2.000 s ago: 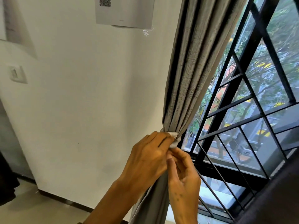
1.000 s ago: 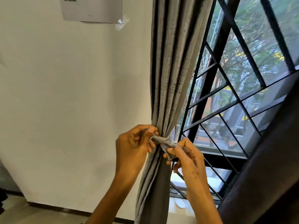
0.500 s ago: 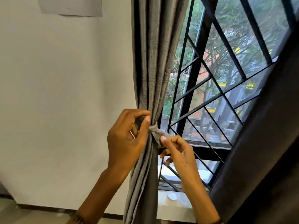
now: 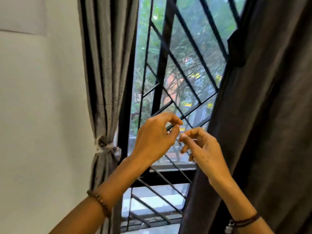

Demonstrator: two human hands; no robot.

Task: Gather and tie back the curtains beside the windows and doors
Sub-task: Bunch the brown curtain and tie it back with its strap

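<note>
curtain (image 4: 108, 65) at the left is gathered, its tie (image 4: 105, 147) knotted beside the wall (image 4: 42, 115). my left hand (image 4: 155, 137) and right hand (image 4: 201, 147) hover loosely curled, holding nothing. next, i'd gather the dark curtain (image 4: 261, 115) on the right.

left curtain (image 4: 104, 65): showing light grey, dark folds
right curtain (image 4: 270, 115): showing plain charcoal
grille (image 4: 162, 65): showing black diagonals
</note>
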